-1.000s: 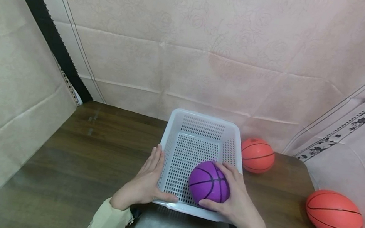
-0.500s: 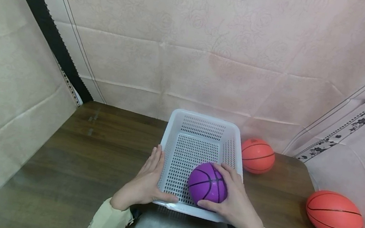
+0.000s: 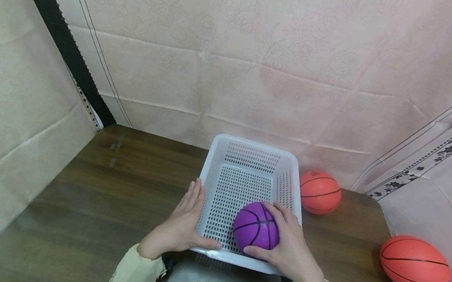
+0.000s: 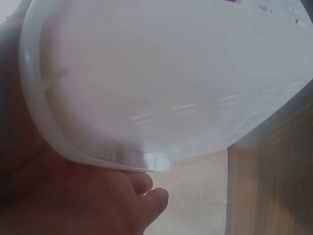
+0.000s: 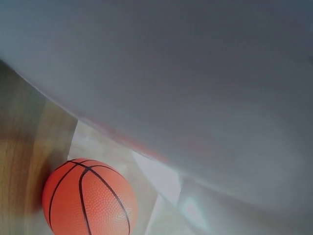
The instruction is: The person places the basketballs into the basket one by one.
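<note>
A purple mini basketball (image 3: 254,229) lies inside the near right part of a white perforated plastic basket (image 3: 254,145). My right hand (image 3: 291,249) grips the ball from the right, thumb toward me and fingers on the far side. At the basket's near left corner, my left hand (image 3: 179,226) rests with straight fingers along the outer left side and its thumb over the near rim. The left wrist view shows the basket's wall (image 4: 161,73) close up, above the left hand (image 4: 98,196). The right hand and the purple ball do not show in the right wrist view.
One orange-red basketball (image 3: 318,192) sits against the basket's right side. Another orange-red basketball (image 3: 414,265) lies farther right at the edge of the brown wooden table (image 3: 113,202). Pale patterned cloth (image 3: 234,79) hangs behind and at both sides.
My right hand and the purple ball have shifted slightly left, and the ball has turned a little. The left hand and the basket stay where they were.
</note>
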The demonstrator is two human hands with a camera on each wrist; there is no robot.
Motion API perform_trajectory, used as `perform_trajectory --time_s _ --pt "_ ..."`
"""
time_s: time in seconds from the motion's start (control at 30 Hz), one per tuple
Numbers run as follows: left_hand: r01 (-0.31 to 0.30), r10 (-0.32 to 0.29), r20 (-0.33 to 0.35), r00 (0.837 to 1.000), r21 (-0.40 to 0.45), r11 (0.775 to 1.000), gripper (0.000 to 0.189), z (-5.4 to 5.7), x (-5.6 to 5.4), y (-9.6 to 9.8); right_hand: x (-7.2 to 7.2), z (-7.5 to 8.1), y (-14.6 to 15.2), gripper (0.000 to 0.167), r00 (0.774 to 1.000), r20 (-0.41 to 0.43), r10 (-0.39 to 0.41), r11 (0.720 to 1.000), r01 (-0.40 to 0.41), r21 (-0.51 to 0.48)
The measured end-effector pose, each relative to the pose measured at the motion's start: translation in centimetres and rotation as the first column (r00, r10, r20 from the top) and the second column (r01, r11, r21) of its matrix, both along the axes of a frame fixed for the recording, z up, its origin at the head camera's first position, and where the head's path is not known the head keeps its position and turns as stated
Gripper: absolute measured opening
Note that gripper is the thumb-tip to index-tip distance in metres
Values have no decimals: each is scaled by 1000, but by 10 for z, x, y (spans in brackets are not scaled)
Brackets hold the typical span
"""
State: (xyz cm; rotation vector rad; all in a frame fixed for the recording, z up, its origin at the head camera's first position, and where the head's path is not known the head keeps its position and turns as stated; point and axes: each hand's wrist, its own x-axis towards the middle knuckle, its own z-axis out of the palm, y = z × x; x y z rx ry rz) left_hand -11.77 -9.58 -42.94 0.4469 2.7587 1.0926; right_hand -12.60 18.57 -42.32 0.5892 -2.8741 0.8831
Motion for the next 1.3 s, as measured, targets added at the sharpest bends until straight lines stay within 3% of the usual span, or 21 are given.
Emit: perform_trajectory --time_s 0.33,0.6,0.9,1.1,1.3 --pt "0 0 0 1000 -11 1000 140 0 -1 0 -1 -3 -2 106 1000 -18 5 1000 -4 24" --pt "5 -5 -3 1000 -11 1000 141 0 -1 0 0 2 2 100 999 27 -34 999 34 -14" --pt "3 -3 8 1000 6 1000 141 2 0 -1 -3 10 21 83 995 -81 -60 979 43 -197" --pt "-2 2 4 1000 -2 1000 141 1 0 -1 -7 11 35 75 978 -147 -150 950 101 -297" --pt "1 -1 12 1000 -3 1000 142 0 0 0 -10 8 50 72 954 -136 -268 926 216 -309"
